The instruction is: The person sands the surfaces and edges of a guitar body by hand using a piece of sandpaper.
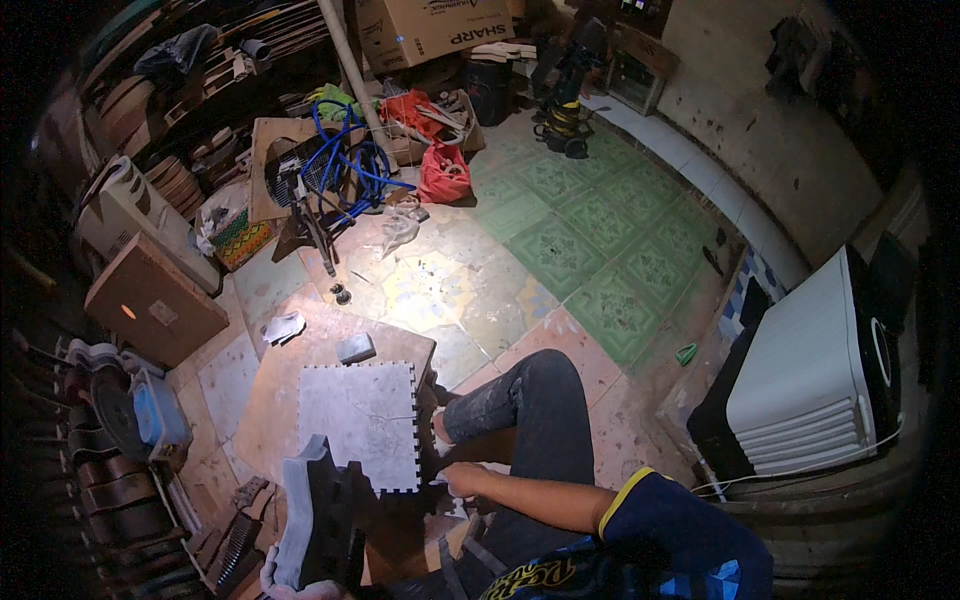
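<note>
At the lower edge, my left hand (288,590) is wrapped round the bottom of a grey curved piece (305,515) with a notched dark side, standing upright. Only part of that hand shows. My right hand (462,480) is closed low beside my bent leg, near the edge of the board; what its fingers hold, if anything, is too small to make out. In front of me a pale foam mat (357,420) with jigsaw edges lies on a brown board (265,400). A small grey block (355,348) rests just beyond the mat.
Crumpled white paper (283,328) lies on the board. Beyond are a blue hose (345,165), a red bag (443,172) and a cardboard box (430,30). A blue plastic container (158,410) stands left, a white appliance (800,370) right. Green tiles (600,260) cover the far floor.
</note>
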Demonstrator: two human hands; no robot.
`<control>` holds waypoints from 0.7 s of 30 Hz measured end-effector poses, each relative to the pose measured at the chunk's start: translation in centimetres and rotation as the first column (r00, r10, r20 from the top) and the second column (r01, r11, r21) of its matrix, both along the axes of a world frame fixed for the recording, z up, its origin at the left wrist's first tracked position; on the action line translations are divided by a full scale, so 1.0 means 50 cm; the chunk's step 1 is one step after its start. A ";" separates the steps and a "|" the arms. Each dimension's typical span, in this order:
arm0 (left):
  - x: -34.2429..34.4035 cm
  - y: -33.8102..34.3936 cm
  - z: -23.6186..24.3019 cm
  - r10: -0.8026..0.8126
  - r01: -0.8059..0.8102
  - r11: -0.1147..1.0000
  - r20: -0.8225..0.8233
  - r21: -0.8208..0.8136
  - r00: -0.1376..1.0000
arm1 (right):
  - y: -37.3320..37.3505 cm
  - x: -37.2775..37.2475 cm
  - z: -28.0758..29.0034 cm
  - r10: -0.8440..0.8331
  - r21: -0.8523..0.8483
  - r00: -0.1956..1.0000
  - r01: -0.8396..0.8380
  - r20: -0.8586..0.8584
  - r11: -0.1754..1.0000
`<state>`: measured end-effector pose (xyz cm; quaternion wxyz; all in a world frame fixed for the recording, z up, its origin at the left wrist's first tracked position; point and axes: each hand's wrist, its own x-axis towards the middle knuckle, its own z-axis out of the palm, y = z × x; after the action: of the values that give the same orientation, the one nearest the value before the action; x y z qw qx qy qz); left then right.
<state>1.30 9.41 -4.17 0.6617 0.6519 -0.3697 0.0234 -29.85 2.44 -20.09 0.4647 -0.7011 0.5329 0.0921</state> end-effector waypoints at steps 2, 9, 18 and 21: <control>-0.004 0.002 0.000 -0.010 0.010 1.000 -0.010 -0.016 1.000 | 0.002 -0.001 -0.016 0.006 -0.016 1.000 -0.006 -0.001 1.000; -0.015 -0.017 0.001 -0.011 -0.005 0.977 -0.070 -0.214 0.998 | 0.004 -0.003 -0.080 0.057 -0.036 0.998 -0.057 0.005 0.998; -0.041 0.018 0.049 0.079 -0.072 0.988 0.047 -0.135 0.996 | 0.009 -0.012 -0.077 -0.008 -0.070 1.000 0.008 0.000 0.997; -0.064 0.013 0.069 0.072 -0.064 0.990 0.058 -0.127 0.996 | 0.011 -0.019 -0.112 0.018 -0.062 1.000 -0.019 -0.015 0.998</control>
<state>-1.92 10.05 -0.73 0.6882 0.6202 -0.3656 0.0893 -30.81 2.98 -25.70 0.4382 -0.7194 0.5322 0.0848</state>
